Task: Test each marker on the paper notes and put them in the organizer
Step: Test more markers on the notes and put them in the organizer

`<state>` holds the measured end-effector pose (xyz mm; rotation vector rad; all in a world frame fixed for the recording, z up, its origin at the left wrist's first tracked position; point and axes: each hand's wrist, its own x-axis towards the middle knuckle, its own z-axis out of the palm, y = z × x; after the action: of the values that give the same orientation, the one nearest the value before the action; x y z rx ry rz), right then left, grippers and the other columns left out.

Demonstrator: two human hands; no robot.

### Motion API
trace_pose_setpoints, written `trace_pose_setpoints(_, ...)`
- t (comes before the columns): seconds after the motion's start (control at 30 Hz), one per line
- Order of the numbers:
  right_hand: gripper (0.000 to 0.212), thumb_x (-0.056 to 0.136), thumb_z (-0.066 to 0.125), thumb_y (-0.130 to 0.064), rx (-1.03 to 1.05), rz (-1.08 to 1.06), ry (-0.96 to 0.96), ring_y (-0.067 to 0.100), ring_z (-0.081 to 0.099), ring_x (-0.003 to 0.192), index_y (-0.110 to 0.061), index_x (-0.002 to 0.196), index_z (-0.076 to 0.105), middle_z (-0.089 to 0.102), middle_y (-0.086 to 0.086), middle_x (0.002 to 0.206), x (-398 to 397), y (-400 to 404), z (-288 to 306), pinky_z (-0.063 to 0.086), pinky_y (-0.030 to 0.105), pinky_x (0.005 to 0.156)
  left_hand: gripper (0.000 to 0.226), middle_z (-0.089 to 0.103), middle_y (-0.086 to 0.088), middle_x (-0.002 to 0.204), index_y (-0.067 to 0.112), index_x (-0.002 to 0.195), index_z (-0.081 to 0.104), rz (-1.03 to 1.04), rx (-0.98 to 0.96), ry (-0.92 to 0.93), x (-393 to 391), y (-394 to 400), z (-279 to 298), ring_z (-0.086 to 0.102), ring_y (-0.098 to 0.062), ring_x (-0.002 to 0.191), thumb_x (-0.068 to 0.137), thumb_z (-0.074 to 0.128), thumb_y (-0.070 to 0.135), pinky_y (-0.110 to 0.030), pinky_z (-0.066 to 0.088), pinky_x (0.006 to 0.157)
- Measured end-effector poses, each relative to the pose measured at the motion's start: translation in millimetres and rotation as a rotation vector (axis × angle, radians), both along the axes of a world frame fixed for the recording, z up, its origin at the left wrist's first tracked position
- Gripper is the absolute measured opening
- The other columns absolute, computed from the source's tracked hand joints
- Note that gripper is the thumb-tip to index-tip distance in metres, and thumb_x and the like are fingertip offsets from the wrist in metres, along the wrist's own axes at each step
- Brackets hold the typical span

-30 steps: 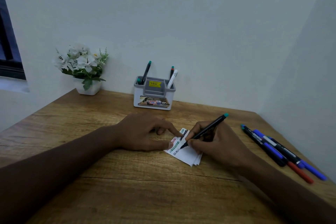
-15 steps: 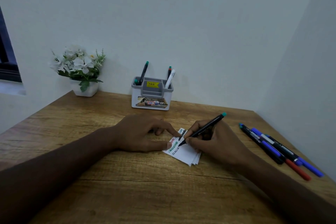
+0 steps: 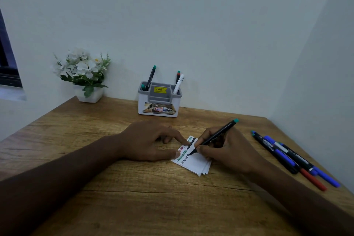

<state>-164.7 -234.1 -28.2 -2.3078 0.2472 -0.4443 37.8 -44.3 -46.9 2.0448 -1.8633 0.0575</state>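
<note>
The right hand [image 3: 228, 151] grips a black marker [image 3: 213, 137] in a writing pinch, its tip now on the notes [image 3: 195, 165] just below the black scribble — a touch lower than half a second back, so this marker's test looks nearly done. The left hand [image 3: 151, 141] lies open, thumb and forefinger pressing the notes' left edge to the counter [image 3: 134, 197] as before. Untested markers [image 3: 291, 159] stay at right — the organizer [image 3: 159, 105], farther back, holds three as before.
</note>
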Motion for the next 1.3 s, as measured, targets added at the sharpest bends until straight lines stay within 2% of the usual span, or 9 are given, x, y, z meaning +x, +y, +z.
trace_pose_setpoints(0.27,0.009,0.090,0.081,-0.024,-0.006,-0.023,0.004,0.006,0.075,0.086,-0.032,0.087,0.083,0.082,-0.015,0.090,0.1,-1.9,0.2,0.062,0.017,0.068,0.046,0.057,0.019,0.094,0.067,0.135,0.050,-0.001,0.022,0.016,-2.1,0.3,2.1,0.055,-0.004,0.091,0.090,0.047,0.080,-0.032,0.047,0.065)
trace_pose_setpoints(0.5,0.011,0.090,0.081,-0.023,-0.002,-0.039,-0.001,0.003,0.075,0.084,-0.033,0.087,0.083,0.082,-0.018,0.089,0.5,-1.0,0.4,0.058,0.012,0.065,0.047,0.057,0.019,0.093,0.068,0.134,0.050,0.003,0.021,0.021,-2.1,0.8,2.9,0.055,-0.005,0.090,0.089,0.046,0.081,-0.036,0.049,0.067)
trace_pose_setpoints(0.73,0.010,0.091,0.081,-0.022,-0.001,-0.078,0.026,-0.003,0.074,0.079,-0.030,0.086,0.082,0.081,-0.021,0.088,-0.3,0.1,2.6,0.056,0.010,0.062,0.043,0.057,0.020,0.094,0.068,0.133,0.050,0.001,0.018,0.013,-0.7,0.6,1.9,0.054,-0.002,0.091,0.092,0.049,0.079,-0.022,0.039,0.061)
trace_pose_setpoints(0.87,0.011,0.091,0.081,-0.022,0.003,-0.098,0.023,0.004,0.077,0.082,-0.031,0.085,0.082,0.083,-0.017,0.089,-0.1,-0.9,2.4,0.062,0.017,0.067,0.042,0.056,0.020,0.093,0.068,0.134,0.049,0.002,0.023,-0.002,-1.8,-0.4,3.1,0.054,-0.003,0.090,0.093,0.051,0.077,-0.022,0.038,0.060)
trace_pose_setpoints(1.0,0.012,0.089,0.080,-0.021,0.050,-0.101,-0.001,0.011,0.079,0.081,-0.030,0.084,0.081,0.084,-0.009,0.086,-0.9,-1.0,1.9,0.068,0.031,0.072,0.050,0.056,0.026,0.099,0.060,0.142,0.041,0.035,0.029,-0.013,-5.7,2.7,0.3,0.054,0.005,0.095,0.094,0.050,0.075,-0.027,0.048,0.067)
trace_pose_setpoints(1.1,0.016,0.091,0.079,-0.007,0.299,-0.105,-0.236,0.016,0.080,0.080,-0.022,0.086,0.082,0.083,0.006,0.084,-1.3,-5.9,7.1,0.066,0.030,0.074,0.027,0.052,0.039,0.107,0.045,0.130,0.044,0.061,-0.055,0.125,-5.0,1.0,-2.5,0.053,0.009,0.099,0.104,0.051,0.045,-0.018,0.042,0.074)
trace_pose_setpoints(1.2,0.024,0.091,0.075,0.005,0.531,-0.130,-0.379,0.021,0.081,0.084,-0.018,0.085,0.081,0.083,0.014,0.090,-0.5,-8.5,8.7,0.067,0.029,0.077,0.034,0.058,0.020,0.109,0.020,0.139,0.049,0.081,-0.151,0.175,-5.1,0.2,-4.8,0.055,-0.004,0.101,0.107,0.044,0.009,-0.014,0.043,0.085)
trace_pose_setpoints(1.23,0.023,0.093,0.072,0.008,0.602,-0.122,-0.383,0.023,0.081,0.086,-0.013,0.088,0.080,0.083,0.015,0.092,0.2,-7.2,7.9,0.068,0.032,0.080,0.035,0.060,0.014,0.110,0.017,0.138,0.050,0.076,-0.163,0.151,-6.5,0.1,-5.0,0.056,-0.004,0.103,0.107,0.043,0.004,-0.015,0.043,0.089)
trace_pose_setpoints(1.3,0.021,0.097,0.062,0.011,0.745,-0.100,-0.384,0.026,0.081,0.087,-0.002,0.093,0.078,0.082,0.018,0.094,2.0,-4.6,7.7,0.068,0.031,0.077,0.031,0.064,0.013,0.112,0.017,0.135,0.053,0.061,-0.173,0.125,-10.2,-1.6,-1.9,0.058,0.001,0.105,0.108,0.044,0.004,-0.014,0.045,0.092)
